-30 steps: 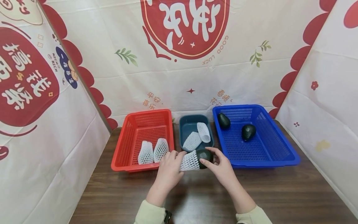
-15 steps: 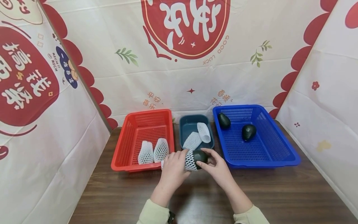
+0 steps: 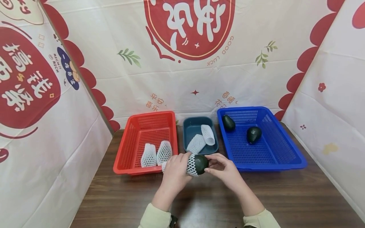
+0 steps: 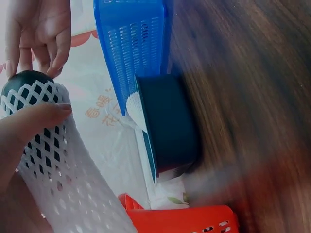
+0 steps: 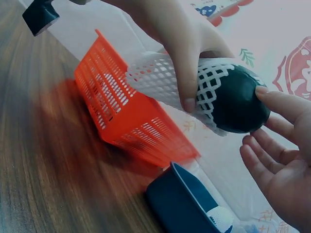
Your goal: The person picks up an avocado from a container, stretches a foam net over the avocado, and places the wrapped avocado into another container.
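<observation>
Gripped by the left hand (image 3: pixel 176 167), the foam net (image 3: pixel 192 164) is wrapped around the avocado (image 3: pixel 202 164), bare end pinched by the right hand (image 3: pixel 225 169), all held above the table (image 3: pixel 205 202), near the teal tray (image 3: pixel 189 130)!

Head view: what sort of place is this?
Probably a small indoor booth set up for tabletop work: printed cloth hangs at the back and both sides of a wooden table, with a red basket and blue basket on it.
</observation>
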Available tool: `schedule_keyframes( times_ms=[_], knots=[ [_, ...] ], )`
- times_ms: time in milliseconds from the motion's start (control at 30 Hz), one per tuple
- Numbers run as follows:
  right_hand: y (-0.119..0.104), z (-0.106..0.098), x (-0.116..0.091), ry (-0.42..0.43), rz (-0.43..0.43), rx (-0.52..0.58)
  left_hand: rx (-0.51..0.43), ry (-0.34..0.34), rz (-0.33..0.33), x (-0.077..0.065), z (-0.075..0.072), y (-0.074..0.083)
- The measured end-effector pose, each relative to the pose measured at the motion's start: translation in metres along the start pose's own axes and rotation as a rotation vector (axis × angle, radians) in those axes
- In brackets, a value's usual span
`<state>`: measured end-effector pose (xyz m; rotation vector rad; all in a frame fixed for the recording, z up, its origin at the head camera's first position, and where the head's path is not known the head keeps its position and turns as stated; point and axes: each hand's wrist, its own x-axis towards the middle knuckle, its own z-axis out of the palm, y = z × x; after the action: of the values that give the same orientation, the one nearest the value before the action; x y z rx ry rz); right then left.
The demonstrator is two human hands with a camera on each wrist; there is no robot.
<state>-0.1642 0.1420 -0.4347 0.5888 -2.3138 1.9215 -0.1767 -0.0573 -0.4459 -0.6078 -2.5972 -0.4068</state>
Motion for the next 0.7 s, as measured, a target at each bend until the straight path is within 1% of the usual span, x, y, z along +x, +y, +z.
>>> schedule_keyframes(
  times_ms=[67,133,233,433,533,700],
  knots=[
    [-0.001,0.0,0.0,-0.008,-0.012,0.001,0.018,-0.004,0.014,0.0,0.0,0.003],
    [-0.008,0.001,-0.001,-0.009,0.008,0.0,0.024,-0.014,0.018,-0.001,0.0,0.007],
    [-0.009,0.004,-0.001,-0.004,0.018,0.01,0.015,-0.005,0.023,-0.002,0.002,0.009],
    [-0.008,0.011,-0.003,0.036,0.06,0.049,-0.001,0.073,0.063,0.0,0.004,0.009],
    [-0.007,0.014,-0.003,0.056,0.036,0.052,-0.001,0.089,0.07,0.001,0.005,0.011],
    [-0.006,0.02,-0.004,0.089,-0.056,0.029,-0.004,0.108,0.07,0.002,0.006,0.015]
  ],
)
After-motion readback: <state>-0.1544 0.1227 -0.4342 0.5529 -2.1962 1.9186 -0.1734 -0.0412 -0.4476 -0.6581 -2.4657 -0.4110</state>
